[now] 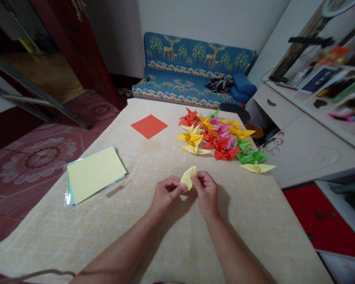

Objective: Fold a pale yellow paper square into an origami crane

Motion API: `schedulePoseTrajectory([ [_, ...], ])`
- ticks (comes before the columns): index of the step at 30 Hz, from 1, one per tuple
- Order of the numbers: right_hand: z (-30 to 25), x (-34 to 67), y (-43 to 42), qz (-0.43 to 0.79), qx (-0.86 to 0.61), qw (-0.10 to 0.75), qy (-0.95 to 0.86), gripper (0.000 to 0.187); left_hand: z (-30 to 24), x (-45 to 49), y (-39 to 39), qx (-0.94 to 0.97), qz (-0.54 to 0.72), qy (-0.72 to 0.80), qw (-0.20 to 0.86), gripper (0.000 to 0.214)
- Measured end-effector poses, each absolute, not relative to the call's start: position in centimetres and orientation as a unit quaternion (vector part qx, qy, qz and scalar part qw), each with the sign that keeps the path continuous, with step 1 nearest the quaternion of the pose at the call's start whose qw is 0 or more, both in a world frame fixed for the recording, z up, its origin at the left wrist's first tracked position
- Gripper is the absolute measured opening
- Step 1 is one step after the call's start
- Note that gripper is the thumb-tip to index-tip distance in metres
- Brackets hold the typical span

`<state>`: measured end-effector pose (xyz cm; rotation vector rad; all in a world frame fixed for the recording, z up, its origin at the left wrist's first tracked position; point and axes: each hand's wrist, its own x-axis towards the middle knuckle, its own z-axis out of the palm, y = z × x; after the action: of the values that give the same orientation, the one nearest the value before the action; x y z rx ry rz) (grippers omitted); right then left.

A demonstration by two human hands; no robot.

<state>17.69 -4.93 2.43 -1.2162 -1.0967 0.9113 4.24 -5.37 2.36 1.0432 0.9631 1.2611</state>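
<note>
Between my two hands, just above the tablecloth, is a small folded piece of pale yellow paper (188, 178). My left hand (168, 192) pinches its lower left edge between thumb and fingers. On the other side, my right hand (206, 191) grips its right edge with the thumb in front. The paper looks creased and rounded; its exact folded shape is hard to make out. Beyond my hands lies a cluster of folded paper cranes (221, 142) in red, orange, yellow, pink and green. A single yellow crane (257, 168) sits at the cluster's near right end.
A red paper square (149, 126) lies flat toward the table's far left. At the left edge, a stack of pale yellow and blue sheets (96, 173) rests on a clear plastic sleeve. Behind the table (165, 157) stands a blue patterned sofa (177, 81); a white cabinet (307, 146) is at right.
</note>
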Motion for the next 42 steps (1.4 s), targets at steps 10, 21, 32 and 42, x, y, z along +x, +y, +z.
schedulePoseTrajectory([
  [10, 1.9, 17.7, -4.7, 0.492, -0.493, 0.581, -0.422, 0.022, 2.5, 4.3, -5.4, 0.412, 0.541, 0.427, 0.596, 0.018],
  [21, 2.5, 17.4, -5.1, 0.537, -0.466, 0.531, -0.461, 0.024, 2.8, 4.4, -5.4, 0.393, 0.546, 0.469, 0.572, 0.024],
  [32, 2.6, 17.9, -4.9, 0.527, -0.471, 0.537, -0.461, 0.023, 2.8, 4.4, -5.4, 0.362, 0.543, 0.43, 0.625, 0.028],
  [42, 2.9, 18.1, -5.1, 0.539, -0.445, 0.521, -0.491, 0.023, 2.7, 3.9, -5.3, 0.388, 0.518, 0.437, 0.624, 0.029],
])
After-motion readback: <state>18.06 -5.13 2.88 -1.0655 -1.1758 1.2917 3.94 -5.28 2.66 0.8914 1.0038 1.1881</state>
